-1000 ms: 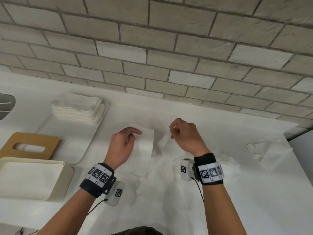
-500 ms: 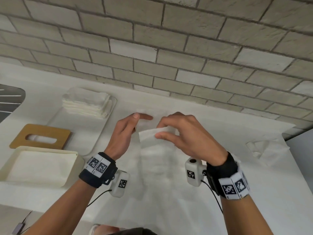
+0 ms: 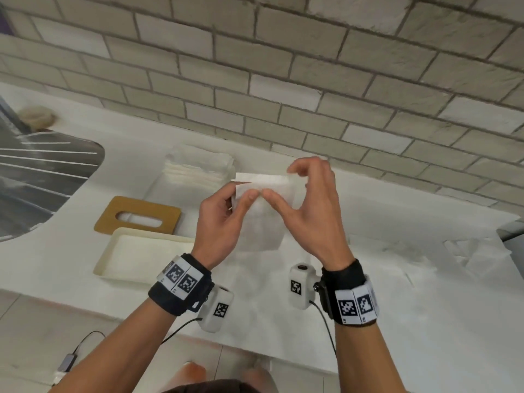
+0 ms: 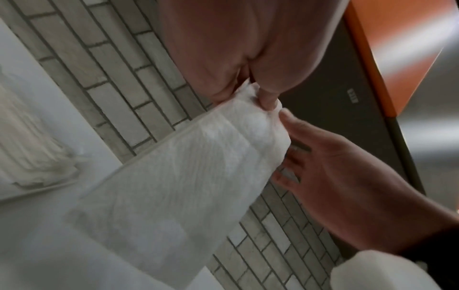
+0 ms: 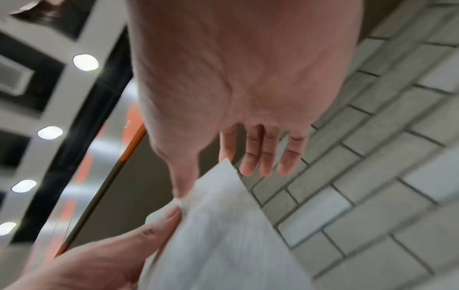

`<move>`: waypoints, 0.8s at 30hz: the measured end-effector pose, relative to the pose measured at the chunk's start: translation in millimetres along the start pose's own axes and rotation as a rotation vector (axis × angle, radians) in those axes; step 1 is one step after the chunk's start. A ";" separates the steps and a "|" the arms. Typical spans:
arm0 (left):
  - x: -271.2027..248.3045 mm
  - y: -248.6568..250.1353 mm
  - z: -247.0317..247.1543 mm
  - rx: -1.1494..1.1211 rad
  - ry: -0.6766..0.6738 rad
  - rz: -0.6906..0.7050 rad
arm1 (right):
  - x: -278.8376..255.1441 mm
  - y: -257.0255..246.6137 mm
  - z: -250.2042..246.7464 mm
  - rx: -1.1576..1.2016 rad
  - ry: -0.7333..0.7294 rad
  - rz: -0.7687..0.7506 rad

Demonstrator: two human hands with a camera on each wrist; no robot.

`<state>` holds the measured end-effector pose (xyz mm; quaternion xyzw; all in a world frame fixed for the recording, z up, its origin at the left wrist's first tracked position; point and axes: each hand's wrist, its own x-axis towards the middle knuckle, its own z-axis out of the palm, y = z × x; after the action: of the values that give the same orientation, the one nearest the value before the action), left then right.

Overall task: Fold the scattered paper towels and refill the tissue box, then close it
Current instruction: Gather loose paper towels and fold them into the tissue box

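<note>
Above counter centre, near wall | paper towel (image 3: 266, 205) held aloft, hanging limp | left hand (image 3: 224, 219) pinches top edge, thumb over | right hand (image 3: 309, 205) pinches same edge, other fingers loose | thin, soft, tears easily: grip corners lightly | open tissue box (image 3: 113, 259) near left.

1. No words, brand names or numbers can be read in any view.
2. The left wristband (image 3: 181, 280) carries two black-and-white square code markers; the white camera pod (image 3: 217, 309) beside it carries one more.
3. The right wristband (image 3: 355, 306) and its pod (image 3: 300, 286) bear the same kind of markers.
4. A small pale mark on the dark panel (image 4: 352, 96) is too blurred to read.
</note>
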<state>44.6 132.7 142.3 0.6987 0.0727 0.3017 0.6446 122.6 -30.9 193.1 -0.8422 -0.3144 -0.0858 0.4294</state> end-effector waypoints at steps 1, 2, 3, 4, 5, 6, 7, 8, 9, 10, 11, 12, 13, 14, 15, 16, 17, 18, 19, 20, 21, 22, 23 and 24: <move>-0.8 3.4 -11.3 -0.017 0.018 0.002 | -5.1 -8.9 13.4 0.161 0.005 0.067; -1.7 6.5 -22.9 -0.050 0.035 0.000 | -11.2 -17.0 29.1 0.325 -0.041 0.149; -2.0 7.8 -35.2 -0.076 0.059 -0.003 | -18.7 -23.1 46.9 0.442 -0.119 0.235; -2.0 9.1 -48.1 -0.091 0.097 -0.007 | -26.6 -25.6 65.6 0.488 -0.189 0.308; -1.4 7.2 -62.8 -0.099 0.149 -0.017 | -34.6 -25.4 84.0 0.488 -0.229 0.357; -0.8 4.1 -78.2 -0.112 0.204 -0.034 | -42.4 -22.0 101.1 0.477 -0.248 0.394; -1.0 -1.1 -95.8 -0.115 0.258 -0.053 | -49.7 -19.2 116.3 0.487 -0.249 0.433; -2.2 -7.6 -114.3 -0.083 0.307 -0.064 | -56.3 -16.7 130.0 0.525 -0.243 0.474; -4.5 -15.5 -132.9 -0.016 0.349 -0.064 | -62.3 -14.4 142.9 0.589 -0.223 0.515; -8.7 -23.8 -151.8 0.073 0.375 -0.066 | -67.4 -13.6 155.6 0.664 -0.189 0.561; -13.9 -32.1 -170.0 0.171 0.391 -0.072 | -70.7 -13.7 167.8 0.705 -0.155 0.604; -20.5 -40.3 -187.2 0.275 0.396 -0.089 | -72.6 -14.6 179.5 0.686 -0.120 0.634; -27.2 -49.8 -203.1 0.376 0.386 -0.119 | -73.7 -15.2 191.3 0.611 -0.091 0.645; -35.2 -59.8 -218.0 0.473 0.358 -0.164 | -75.1 -15.9 202.9 0.499 -0.073 0.645; -43.5 -72.8 -231.8 0.582 0.309 -0.212 | -77.5 -16.2 214.5 0.376 -0.069 0.627; -51.1 -85.6 -243.4 0.712 0.243 -0.236 | -80.6 -15.1 226.2 0.233 -0.092 0.591; -57.9 -98.9 -252.9 0.849 0.163 -0.235 | -84.5 -13.2 237.6 0.071 -0.129 0.527; -63.1 -109.6 -258.9 0.962 0.076 -0.228 | -88.7 -12.4 246.4 -0.104 -0.177 0.456; -66.9 -116.6 -261.8 1.039 0.003 -0.230 | -93.5 -12.9 252.3 -0.247 -0.215 0.399; -68.3 -119.9 -264.0 1.095 -0.042 -0.222 | -97.4 -14.7 255.5 -0.337 -0.230 0.369; -67.5 -121.1 -266.1 1.147 -0.062 -0.195 | -99.6 -16.4 256.5 -0.390 -0.223 0.346; -66.4 -119.9 -266.5 1.196 -0.066 -0.142 | -101.0 -19.8 255.1 -0.408 -0.184 0.308; -64.9 -115.8 -264.0 1.229 -0.056 -0.069 | -100.7 -23.5 253.2 -0.408 -0.125 0.248; -63.0 -111.8 -259.4 1.229 -0.048 0.014 | -99.4 -28.9 251.0 -0.395 -0.091 0.183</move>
<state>-107.8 341.8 12.7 0.9495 0.2144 0.1931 0.1236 -4.7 131.4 16.6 -0.9380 -0.2330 -0.0682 0.2476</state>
